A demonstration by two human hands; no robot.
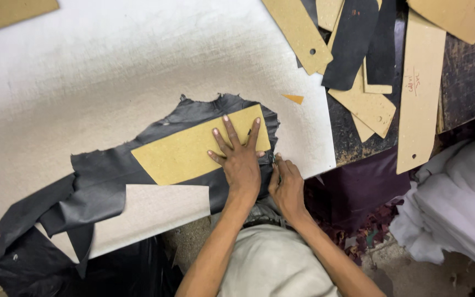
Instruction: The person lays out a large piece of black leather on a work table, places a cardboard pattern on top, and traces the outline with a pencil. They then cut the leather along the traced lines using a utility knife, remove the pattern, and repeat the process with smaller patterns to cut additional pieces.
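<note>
Two hands work at the near edge of the pale, scuffed cutting board. The right hand is curled at the right end of the tan rectangular cardboard template, fingers closed as if around a small tool, though I cannot tell what it grips. The left hand lies flat with fingers spread, pressing that template down onto the ragged black leather hide.

The template looks stiff, light and flat; judged from its thinness it would slide easily on the smooth leather, so weight from above near the working end seems the sound hold. Its long axis runs from near left to far right, the right end tilted away. The leather looks soft and limp: its left part droops and folds over the board's near edge, so it would need lifting by a broad pinch, not by a corner.

Further right, well apart, lie more tan cardboard patterns and cut black leather strips on the dark workbench. A small orange triangular scrap sits just beyond the hide.
</note>
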